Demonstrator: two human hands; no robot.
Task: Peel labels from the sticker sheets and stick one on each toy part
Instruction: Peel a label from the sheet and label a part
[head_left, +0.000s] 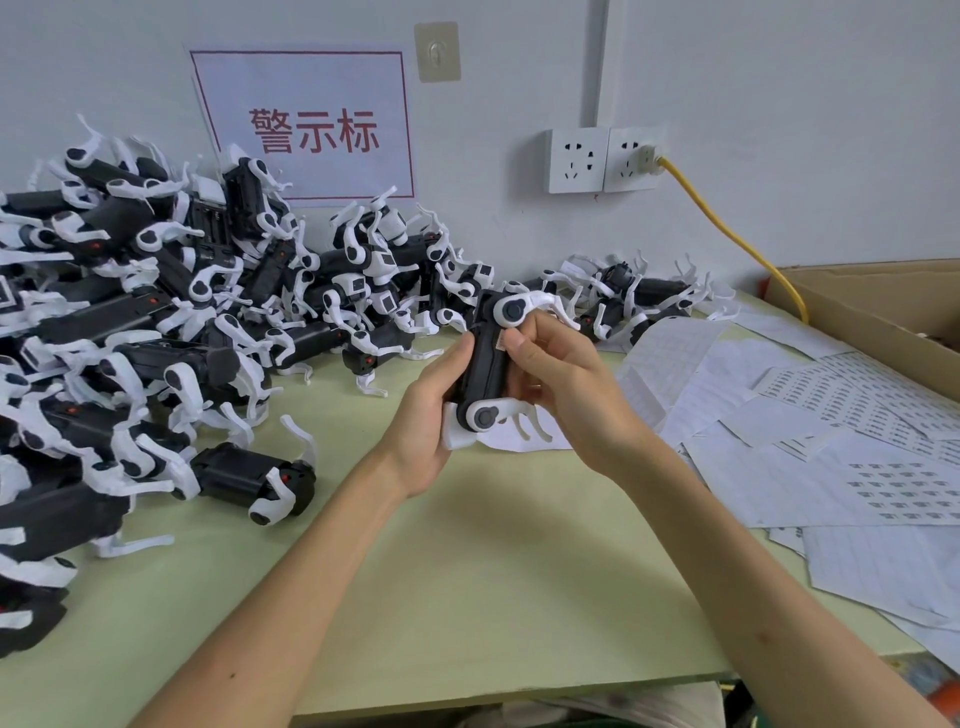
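While the left hand (427, 415) grips the black toy part (485, 364) at frame centre, long axis near-upright, the right hand (566, 384) clasps its right flank, thumb pressing a small label (502, 342) near its top.

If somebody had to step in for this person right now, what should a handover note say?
Left hand grips the toy part above the table.
Right hand holds its other side, thumb at a small label on the black body.
Sheets lie at the table's right; the pile of toy parts is on the left and along the wall.
Done: this label looks placed, or nearly so.
Left: press it flat, set the part down, label the others. Which piled parts already carry labels cannot be told.
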